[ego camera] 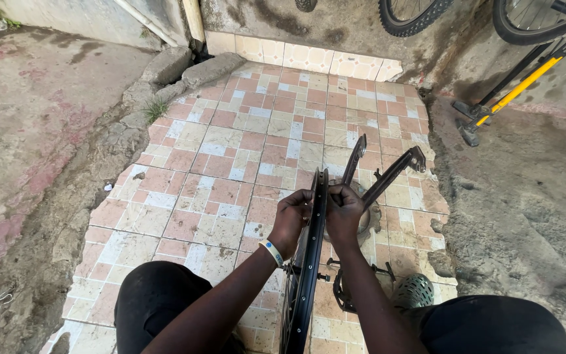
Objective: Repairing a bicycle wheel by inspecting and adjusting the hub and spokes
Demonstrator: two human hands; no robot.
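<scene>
A black bicycle wheel rim [309, 275] with thin spokes stands upright on edge between my knees, seen edge-on. My left hand [293, 216] grips the rim's top from the left, a pale band on its wrist. Pressed against the rim's top from the right is my right hand [343, 211], fingers curled over it. Just behind the hands a black fork-like stand [388, 174] with two arms rises from the tiled floor.
Patterned tiles [230, 151] cover the floor ahead, with rough concrete [40, 144] left and right. Bicycle tyres [414, 16] lean at the back wall. A yellow and black floor pump [512, 88] lies at the right. A chainring [345, 298] and a green mesh object [414, 292] lie by my right knee.
</scene>
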